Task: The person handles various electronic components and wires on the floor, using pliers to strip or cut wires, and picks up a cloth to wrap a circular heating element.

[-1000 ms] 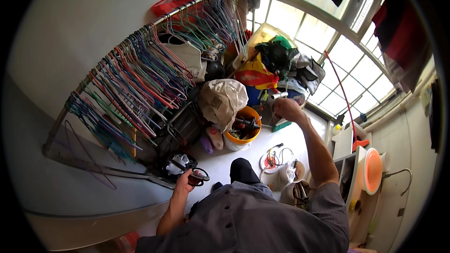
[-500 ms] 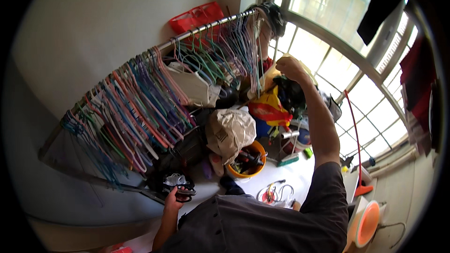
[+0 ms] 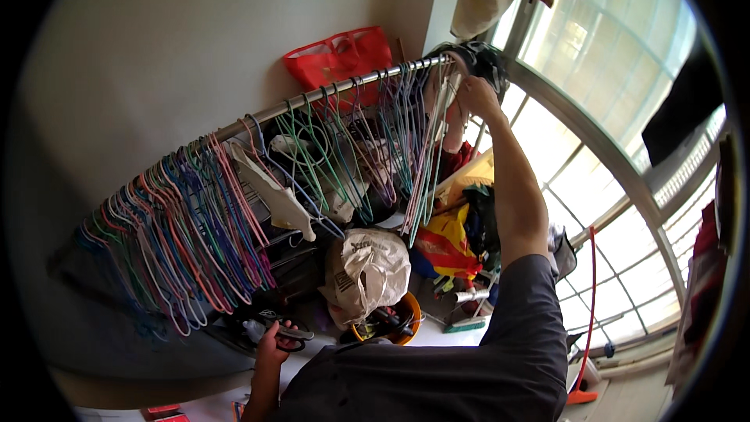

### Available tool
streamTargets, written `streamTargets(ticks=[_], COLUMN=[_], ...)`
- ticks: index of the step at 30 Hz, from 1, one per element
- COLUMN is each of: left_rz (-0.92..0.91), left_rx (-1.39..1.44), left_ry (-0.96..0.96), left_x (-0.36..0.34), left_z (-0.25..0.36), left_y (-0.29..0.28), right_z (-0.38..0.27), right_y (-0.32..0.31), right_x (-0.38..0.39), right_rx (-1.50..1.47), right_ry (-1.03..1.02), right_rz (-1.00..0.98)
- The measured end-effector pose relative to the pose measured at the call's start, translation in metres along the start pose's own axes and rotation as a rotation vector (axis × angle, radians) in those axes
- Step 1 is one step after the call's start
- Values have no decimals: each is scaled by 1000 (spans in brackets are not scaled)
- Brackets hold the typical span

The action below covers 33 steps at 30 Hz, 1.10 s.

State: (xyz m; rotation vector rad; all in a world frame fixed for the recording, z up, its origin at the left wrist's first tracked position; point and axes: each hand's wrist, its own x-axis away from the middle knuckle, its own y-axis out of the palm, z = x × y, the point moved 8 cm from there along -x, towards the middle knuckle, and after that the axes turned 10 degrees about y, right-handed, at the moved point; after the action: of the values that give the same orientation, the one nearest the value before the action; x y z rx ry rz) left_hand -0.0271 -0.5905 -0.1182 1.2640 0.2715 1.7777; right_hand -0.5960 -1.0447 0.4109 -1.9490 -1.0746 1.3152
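Note:
A metal rail (image 3: 269, 114) crosses the view, hung with many coloured hangers (image 3: 183, 227) packed together on its left part. My right hand (image 3: 478, 99) reaches up to its far right end, closed, beside the last pale hangers (image 3: 431, 160); what its fingers pinch, if anything, is too small to make out. Low at the left, my left hand (image 3: 273, 344) is wrapped round what look like dark-handled scissors (image 3: 292, 335). A dark bundle (image 3: 248, 327) lies next to that hand.
Behind the rail hangs a red bag (image 3: 340, 62). Below stand a beige sack (image 3: 369, 273), a yellow bucket (image 3: 408, 319) and a red-yellow bag (image 3: 445, 244). A barred window (image 3: 582, 156) fills the right side, with a red-handled broom (image 3: 591, 305) near it.
My right hand has moved from open air beside the window to the rail's right end, next to the hangers. The view has shifted; my left hand keeps its hold.

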Motion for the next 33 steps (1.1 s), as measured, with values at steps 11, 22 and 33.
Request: streamTargets(ticks=[11, 22, 33], left_rz=[-83, -169, -347], left_rx=[139, -99, -266], left_ry=[152, 35, 19], left_x=[22, 33, 41], left_z=[4, -11, -21], left_y=[51, 169, 220], right_z=[14, -4, -135], right_y=[41, -7, -37], right_x=[-44, -74, -58], right_rx=[290, 254, -22], right_ry=[148, -40, -482], right_rz=[-110, 58, 418])
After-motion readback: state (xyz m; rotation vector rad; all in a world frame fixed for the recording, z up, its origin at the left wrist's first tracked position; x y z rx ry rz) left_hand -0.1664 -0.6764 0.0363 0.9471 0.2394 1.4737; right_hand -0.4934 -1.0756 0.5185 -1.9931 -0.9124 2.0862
